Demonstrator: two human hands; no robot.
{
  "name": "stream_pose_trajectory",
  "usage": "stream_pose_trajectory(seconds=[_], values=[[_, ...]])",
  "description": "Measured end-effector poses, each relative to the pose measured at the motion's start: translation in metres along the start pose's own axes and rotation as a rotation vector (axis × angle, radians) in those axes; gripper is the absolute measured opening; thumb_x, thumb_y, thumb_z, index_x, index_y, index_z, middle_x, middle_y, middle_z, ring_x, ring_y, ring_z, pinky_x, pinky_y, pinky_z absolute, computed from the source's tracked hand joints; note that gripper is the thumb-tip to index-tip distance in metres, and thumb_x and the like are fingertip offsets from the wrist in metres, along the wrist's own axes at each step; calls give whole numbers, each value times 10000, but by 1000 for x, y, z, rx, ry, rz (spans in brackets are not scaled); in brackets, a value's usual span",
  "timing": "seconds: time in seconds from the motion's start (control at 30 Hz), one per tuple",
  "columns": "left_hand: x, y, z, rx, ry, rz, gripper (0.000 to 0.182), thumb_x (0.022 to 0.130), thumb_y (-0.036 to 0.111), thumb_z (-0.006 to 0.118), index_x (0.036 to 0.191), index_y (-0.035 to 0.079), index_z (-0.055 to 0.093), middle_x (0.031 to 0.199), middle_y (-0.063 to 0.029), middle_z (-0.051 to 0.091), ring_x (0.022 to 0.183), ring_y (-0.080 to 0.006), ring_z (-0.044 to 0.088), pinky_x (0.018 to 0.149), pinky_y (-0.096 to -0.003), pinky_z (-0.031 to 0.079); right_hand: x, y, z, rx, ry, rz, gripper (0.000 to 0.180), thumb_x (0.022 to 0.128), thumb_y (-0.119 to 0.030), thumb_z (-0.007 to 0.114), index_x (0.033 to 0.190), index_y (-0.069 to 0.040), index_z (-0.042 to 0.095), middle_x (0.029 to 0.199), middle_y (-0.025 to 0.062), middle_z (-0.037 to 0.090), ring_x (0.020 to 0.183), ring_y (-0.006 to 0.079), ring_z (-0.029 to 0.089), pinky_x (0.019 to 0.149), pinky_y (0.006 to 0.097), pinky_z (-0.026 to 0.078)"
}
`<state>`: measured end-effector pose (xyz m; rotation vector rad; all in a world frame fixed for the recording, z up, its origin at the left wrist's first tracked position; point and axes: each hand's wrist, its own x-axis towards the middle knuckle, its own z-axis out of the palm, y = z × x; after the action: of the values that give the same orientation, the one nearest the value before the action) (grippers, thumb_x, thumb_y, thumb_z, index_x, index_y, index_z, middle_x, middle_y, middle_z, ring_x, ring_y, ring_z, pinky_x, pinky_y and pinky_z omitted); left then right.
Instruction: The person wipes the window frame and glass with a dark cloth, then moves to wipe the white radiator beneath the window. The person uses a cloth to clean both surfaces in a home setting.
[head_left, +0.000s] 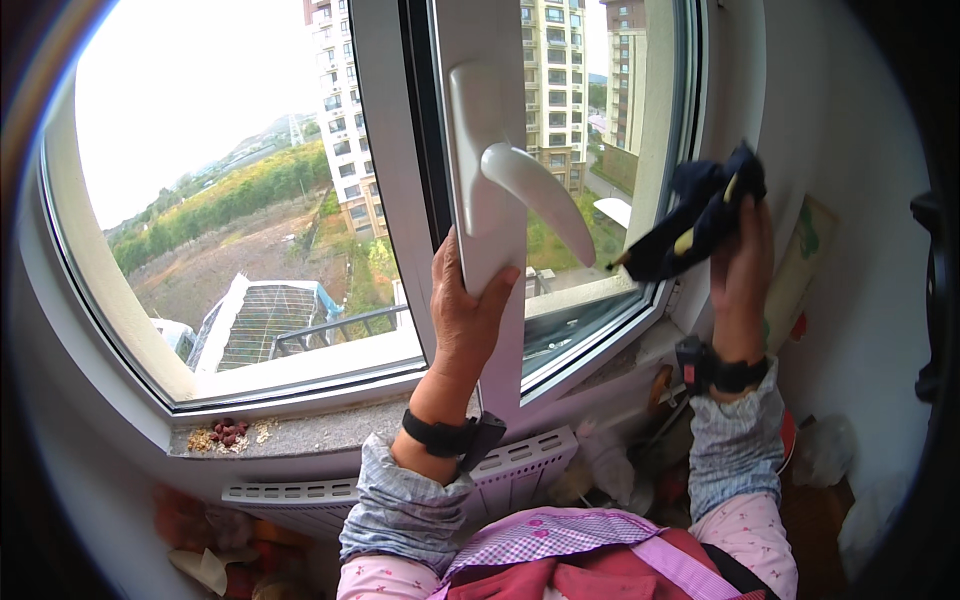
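Note:
My left hand (472, 307) grips the edge of a white window sash (491, 259), just below its handle (536, 195), fingers on one side and thumb on the other. The sash stands swung inward, with glass to its right. My right hand (742, 262) is raised at the right, holding a dark navy cloth (690, 217) with yellowish patches, near the hinge side of the window frame. Part of the right hand's fingers is hidden by the cloth. Both wrists wear black straps with small devices.
Dried red fruits (227, 432) and pale grains lie on the stone windowsill (337, 431). Below it is a white radiator (525, 461). Bags and other items crowd the floor at lower left and right. A plastic bag (823, 450) is near the right wall. High-rise buildings show outside.

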<state>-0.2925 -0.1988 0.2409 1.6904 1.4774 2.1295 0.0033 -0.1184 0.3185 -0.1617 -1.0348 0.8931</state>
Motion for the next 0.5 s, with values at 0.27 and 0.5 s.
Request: stream_pose_trajectory(seconds=[0.27, 0.5], values=[[-5, 6, -3, -57, 14, -52, 515, 876, 161, 744, 1315, 32, 507, 1206, -135, 576, 1082, -239, 590, 939, -352, 477, 114, 80, 58, -825, 108, -662, 486, 1038, -286, 536, 1413, 11, 454, 1314, 235, 586, 1202, 381, 578, 1014, 403, 448], [-9, 10, -2, -105, 56, -76, 437, 901, 152, 729, 1270, 42, 523, 1093, -77, 624, 991, -158, 587, 884, -305, 491, 130, 122, 63, -768, -71, -817, 516, 1026, -221, 550, 1446, 38, 399, 1407, 265, 499, 1301, 414, 492, 1086, 441, 391]])
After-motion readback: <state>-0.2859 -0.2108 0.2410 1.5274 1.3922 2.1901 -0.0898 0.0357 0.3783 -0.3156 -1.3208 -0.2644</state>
